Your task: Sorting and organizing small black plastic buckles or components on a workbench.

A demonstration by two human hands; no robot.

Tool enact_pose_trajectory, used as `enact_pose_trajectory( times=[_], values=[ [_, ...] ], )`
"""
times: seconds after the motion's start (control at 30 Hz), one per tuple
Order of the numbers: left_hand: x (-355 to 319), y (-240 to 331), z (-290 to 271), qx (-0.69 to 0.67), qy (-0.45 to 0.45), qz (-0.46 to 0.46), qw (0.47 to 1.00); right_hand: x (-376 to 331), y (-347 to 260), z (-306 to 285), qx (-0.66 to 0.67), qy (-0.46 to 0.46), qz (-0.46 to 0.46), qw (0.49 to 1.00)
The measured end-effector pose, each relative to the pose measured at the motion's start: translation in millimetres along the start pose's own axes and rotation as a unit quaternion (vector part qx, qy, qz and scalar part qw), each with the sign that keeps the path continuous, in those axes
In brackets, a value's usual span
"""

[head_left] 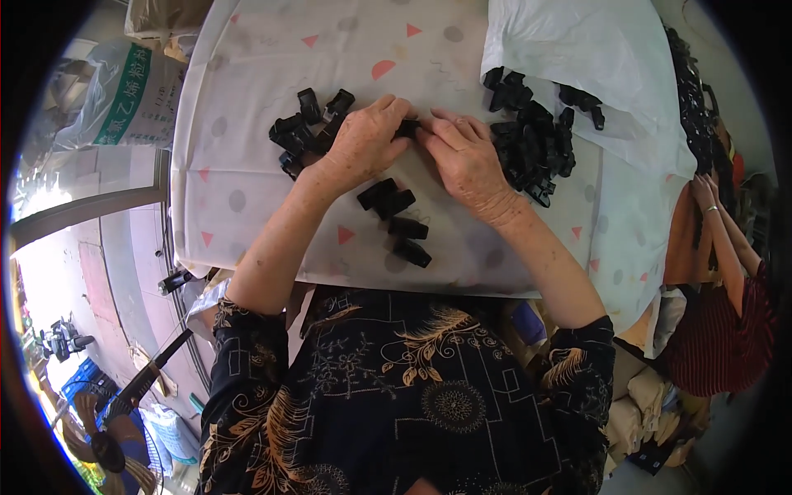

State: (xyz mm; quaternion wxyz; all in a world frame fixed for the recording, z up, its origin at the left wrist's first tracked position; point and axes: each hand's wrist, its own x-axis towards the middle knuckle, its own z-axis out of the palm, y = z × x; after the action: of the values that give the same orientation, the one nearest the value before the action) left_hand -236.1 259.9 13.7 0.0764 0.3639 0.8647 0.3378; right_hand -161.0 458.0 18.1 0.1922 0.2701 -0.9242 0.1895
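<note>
Pinching one small black clip [407, 128] between us, our left hand [365, 136] and right hand [467, 157] curl tight, knuckles up, wrists resting on the spotted cloth [247, 165]. More black clips [532, 148] sit piled on both sides.

A printed sack [132, 95] is lying at the upper left; an electric fan [107, 441] is standing lower left; another person's red-sleeved arm [726, 247] is reaching in at the right edge.

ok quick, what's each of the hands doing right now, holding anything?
Left hand: closed, fingers pinching one end of a small black plastic part.
Right hand: closed, fingertips on the same part's other end.
</note>
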Motion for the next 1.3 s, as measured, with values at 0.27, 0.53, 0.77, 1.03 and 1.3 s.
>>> enact_pose_trajectory(
  times=[0.27,0.53,0.77,1.03,1.3],
  values=[
    [2,-17,-77,0.081,0.122,-0.097,0.984,0,73,-45,-0.188,0.044,0.120,0.974],
    [31,-18,-44,0.210,-0.024,-0.063,0.975,4,76,-25,-0.238,-0.077,0.160,0.955],
    [73,6,-11,-0.062,0.081,-0.051,0.993,-4,82,-27,-0.178,-0.048,0.078,0.980],
    [53,-11,5,-0.011,0.028,-0.051,0.998,5,73,-35,0.102,0.013,0.175,0.979],
    [46,0,2,0.049,0.020,-0.074,0.996,24,58,-32,0.350,-0.047,0.315,0.881]
  ],
)
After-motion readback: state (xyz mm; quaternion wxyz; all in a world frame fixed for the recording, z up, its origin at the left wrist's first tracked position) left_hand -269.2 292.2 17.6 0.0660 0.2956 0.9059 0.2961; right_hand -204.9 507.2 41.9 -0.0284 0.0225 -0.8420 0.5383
